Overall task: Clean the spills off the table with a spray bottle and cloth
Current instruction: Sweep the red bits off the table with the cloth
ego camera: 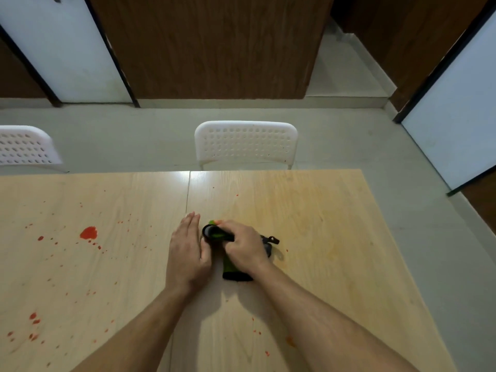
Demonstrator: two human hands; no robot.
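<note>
A green and black cloth (233, 271) lies bunched on the light wooden table (322, 210), near its middle. My right hand (245, 247) grips the top of the cloth, fingers curled round a black fold. My left hand (186, 251) rests flat on the table just left of the cloth, fingers straight, its thumb side touching the fabric. Red spills (88, 233) are scattered over the left half of the table, with smaller red drops (257, 331) near the front. A faint orange smear (291, 342) shows by my right forearm. No spray bottle is in view.
A white perforated chair (245, 143) stands at the table's far edge, and a second white chair (24, 146) sits at the far left. The table's right edge runs diagonally beside grey floor. A small dark strap (272, 240) pokes out right of my right hand.
</note>
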